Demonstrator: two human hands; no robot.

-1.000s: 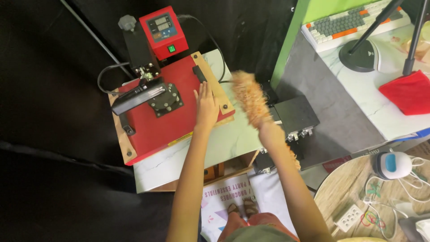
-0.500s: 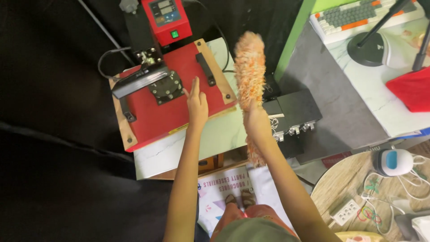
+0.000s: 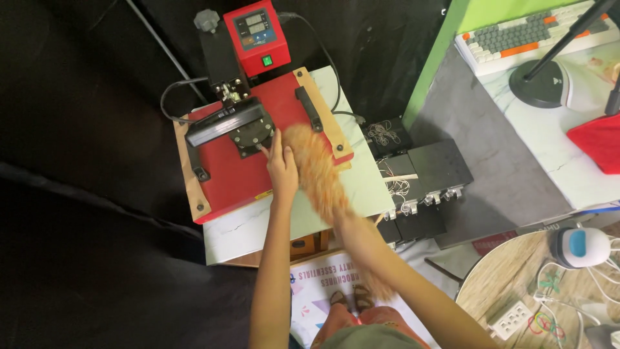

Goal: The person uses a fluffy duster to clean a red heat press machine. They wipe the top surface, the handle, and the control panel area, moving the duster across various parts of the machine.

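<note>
A red heat press machine (image 3: 226,174) with a black handle and a red control box (image 3: 256,28) stands on a small white table (image 3: 352,187). My left hand (image 3: 281,167) rests flat on the red top plate, fingers toward the black centre hub. My right hand (image 3: 349,223) grips the handle of a fluffy orange duster (image 3: 312,167). The duster's head lies blurred across the right part of the red plate, right beside my left hand.
A black box device (image 3: 423,174) with knobs sits right of the table. Further right a grey desk holds a keyboard (image 3: 516,32), a black lamp base (image 3: 542,84) and a red cloth (image 3: 597,139). A round wooden table (image 3: 516,291) with a power strip is at lower right. Black cloth hangs around.
The duster swung from upright beside the press down onto the red plate. My left hand slid slightly further onto the plate.
</note>
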